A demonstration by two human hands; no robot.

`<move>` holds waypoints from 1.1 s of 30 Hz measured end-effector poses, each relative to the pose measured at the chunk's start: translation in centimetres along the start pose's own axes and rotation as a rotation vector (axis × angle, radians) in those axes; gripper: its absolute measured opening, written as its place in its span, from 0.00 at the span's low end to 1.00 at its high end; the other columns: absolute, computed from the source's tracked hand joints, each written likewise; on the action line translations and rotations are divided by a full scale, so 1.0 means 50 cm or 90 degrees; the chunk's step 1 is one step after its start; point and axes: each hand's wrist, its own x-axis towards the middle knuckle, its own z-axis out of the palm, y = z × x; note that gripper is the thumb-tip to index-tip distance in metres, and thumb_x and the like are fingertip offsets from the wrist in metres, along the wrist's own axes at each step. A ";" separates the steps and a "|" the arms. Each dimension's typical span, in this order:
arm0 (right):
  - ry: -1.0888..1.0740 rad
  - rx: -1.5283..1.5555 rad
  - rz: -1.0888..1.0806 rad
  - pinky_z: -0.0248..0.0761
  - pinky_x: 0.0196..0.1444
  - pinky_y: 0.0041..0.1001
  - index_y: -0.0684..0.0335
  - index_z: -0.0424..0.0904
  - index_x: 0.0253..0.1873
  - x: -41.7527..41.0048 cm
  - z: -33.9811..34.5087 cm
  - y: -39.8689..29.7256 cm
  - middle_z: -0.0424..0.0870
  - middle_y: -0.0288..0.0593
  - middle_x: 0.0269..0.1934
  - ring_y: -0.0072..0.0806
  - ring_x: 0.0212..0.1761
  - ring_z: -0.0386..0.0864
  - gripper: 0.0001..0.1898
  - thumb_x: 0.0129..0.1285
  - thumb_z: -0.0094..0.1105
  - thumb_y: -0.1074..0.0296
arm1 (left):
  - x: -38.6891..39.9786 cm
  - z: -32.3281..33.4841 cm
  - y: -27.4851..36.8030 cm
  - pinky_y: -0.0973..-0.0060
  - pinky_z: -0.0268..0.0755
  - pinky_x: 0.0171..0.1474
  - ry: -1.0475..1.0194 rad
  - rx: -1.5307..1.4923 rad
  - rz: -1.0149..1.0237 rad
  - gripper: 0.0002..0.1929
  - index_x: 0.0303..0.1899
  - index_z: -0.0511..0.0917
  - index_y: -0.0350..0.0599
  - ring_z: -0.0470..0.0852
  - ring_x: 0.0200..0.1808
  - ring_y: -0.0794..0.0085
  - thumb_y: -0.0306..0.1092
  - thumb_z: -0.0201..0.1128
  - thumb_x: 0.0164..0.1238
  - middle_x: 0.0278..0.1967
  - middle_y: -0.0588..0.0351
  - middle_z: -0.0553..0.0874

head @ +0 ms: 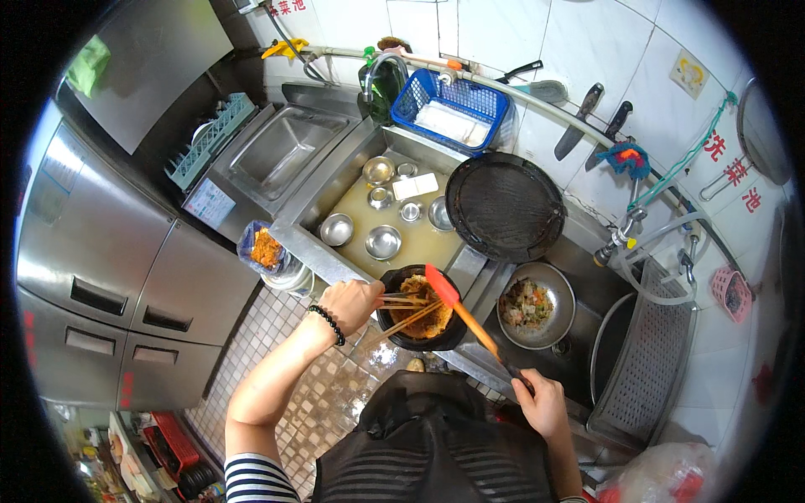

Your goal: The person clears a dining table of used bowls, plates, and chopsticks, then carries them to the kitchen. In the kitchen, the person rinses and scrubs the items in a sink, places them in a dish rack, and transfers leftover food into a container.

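My left hand (351, 307), with a black bead bracelet at the wrist, is closed around wooden chopsticks (409, 304) that reach into a black pot (391, 336). Orange-brown rice-like food (440, 324) lines the inside of this pot, at the front edge of the sink. Another pair of chopsticks (402, 324) leans across its rim, and whether my fingers touch that pair I cannot tell. In my right hand (544, 402) is the dark end of a spatula handle. The red head of the spatula (442, 284) lies over the pot's right side.
Behind the pot, a sink (352, 267) holds cloudy water and several metal bowls. A round black griddle pan (506, 207) rests on its right rim. To the right stands a metal bowl of food scraps (564, 327). Knives (580, 122) hang on the wall. A scrap-filled bag (246, 242) is at left.
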 end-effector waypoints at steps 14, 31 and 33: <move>-0.016 0.203 0.042 0.69 0.27 0.36 0.68 0.76 0.42 0.023 0.109 -0.001 0.79 0.54 0.25 0.49 0.27 0.80 0.10 0.63 0.58 0.65 | -0.113 0.118 0.051 0.70 0.79 0.26 0.059 0.208 0.050 0.24 0.49 0.70 0.44 0.82 0.32 0.64 0.50 0.61 0.58 0.43 0.49 0.69; 0.222 0.233 0.278 0.69 0.28 0.26 0.67 0.76 0.42 -0.087 0.274 -0.173 0.77 0.41 0.23 0.26 0.24 0.76 0.11 0.60 0.60 0.66 | -0.017 0.089 -0.091 0.57 0.76 0.28 -0.023 0.042 0.255 0.14 0.33 0.72 0.39 0.84 0.30 0.50 0.42 0.56 0.65 0.28 0.45 0.82; 0.240 0.162 0.162 0.70 0.29 0.26 0.67 0.75 0.43 -0.069 0.318 -0.199 0.77 0.42 0.27 0.26 0.28 0.78 0.13 0.58 0.63 0.67 | -0.005 0.091 -0.102 0.57 0.77 0.31 -0.017 0.032 0.279 0.15 0.35 0.73 0.41 0.83 0.31 0.48 0.46 0.59 0.63 0.31 0.43 0.83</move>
